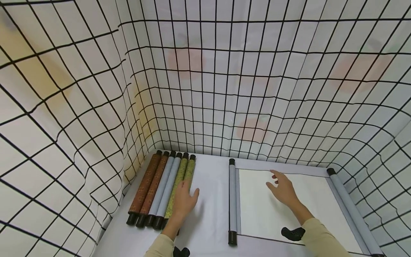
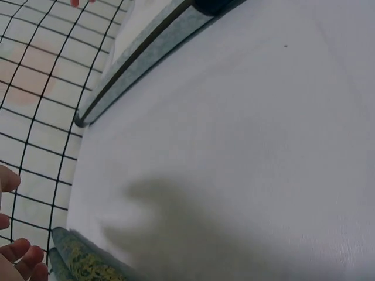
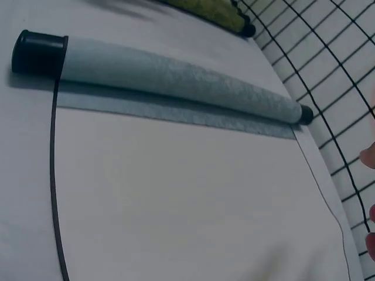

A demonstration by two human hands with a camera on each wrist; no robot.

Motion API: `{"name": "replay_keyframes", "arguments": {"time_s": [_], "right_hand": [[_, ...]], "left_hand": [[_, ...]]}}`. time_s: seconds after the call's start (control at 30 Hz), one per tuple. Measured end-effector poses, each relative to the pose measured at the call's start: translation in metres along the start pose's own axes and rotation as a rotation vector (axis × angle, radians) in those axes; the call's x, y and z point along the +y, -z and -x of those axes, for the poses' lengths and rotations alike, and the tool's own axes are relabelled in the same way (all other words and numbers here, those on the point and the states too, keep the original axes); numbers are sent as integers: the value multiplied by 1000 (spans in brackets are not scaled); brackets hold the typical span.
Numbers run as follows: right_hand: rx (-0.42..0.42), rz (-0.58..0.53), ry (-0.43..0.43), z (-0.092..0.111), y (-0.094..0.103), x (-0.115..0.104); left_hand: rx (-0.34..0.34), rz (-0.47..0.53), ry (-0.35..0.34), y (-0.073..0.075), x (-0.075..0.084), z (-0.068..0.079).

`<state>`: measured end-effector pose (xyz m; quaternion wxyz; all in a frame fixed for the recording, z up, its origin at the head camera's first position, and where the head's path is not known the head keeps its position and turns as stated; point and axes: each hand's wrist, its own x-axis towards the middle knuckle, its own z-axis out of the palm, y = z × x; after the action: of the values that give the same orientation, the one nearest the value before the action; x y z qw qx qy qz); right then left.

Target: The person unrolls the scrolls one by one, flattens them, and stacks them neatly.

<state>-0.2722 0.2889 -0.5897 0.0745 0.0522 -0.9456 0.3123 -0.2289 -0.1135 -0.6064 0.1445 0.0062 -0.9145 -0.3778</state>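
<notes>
Over the near part of the yellow-green scrolls (image 1: 179,182), my left hand (image 1: 184,201) hovers with loosely spread fingers. Its shadow falls on the white tabletop beside them. My right hand (image 1: 283,191) is held above the white sheet of an unrolled scroll (image 1: 257,200), thumb apart from the fingers, holding nothing. This scroll's left roller (image 1: 232,200) is light blue-grey with black end caps, and its right roller (image 1: 353,210) lies near the right side. In the right wrist view the left roller (image 3: 176,73) shows a blue-grey cloth surface.
Left of the yellow-green scrolls lie two light blue scrolls (image 1: 164,185) and two reddish-brown patterned scrolls (image 1: 146,184), side by side. Black wire grid panels (image 1: 208,89) with white cloth behind them enclose the table (image 1: 208,214). Black wrist devices (image 1: 293,233) sit by both sleeves.
</notes>
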Motion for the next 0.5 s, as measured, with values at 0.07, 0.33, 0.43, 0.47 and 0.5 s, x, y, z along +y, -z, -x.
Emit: {"name": "replay_keyframes", "arguments": {"time_s": [0.07, 0.33, 0.43, 0.47, 0.5], "right_hand": [[-8, -24, 26, -6, -11, -15], [-19, -116, 126, -14, -47, -60], [-43, -137, 145, -15, -62, -77], [-58, -147, 151, -15, -67, -83], [-69, -154, 160, -14, -72, -89]], "left_hand": [[7, -16, 18, 7, -8, -2], [28, -36, 48, 16, -24, -3], [30, -30, 67, 21, -28, -3], [26, -31, 81, 23, -30, -2], [24, -29, 93, 25, -31, -2]]}}
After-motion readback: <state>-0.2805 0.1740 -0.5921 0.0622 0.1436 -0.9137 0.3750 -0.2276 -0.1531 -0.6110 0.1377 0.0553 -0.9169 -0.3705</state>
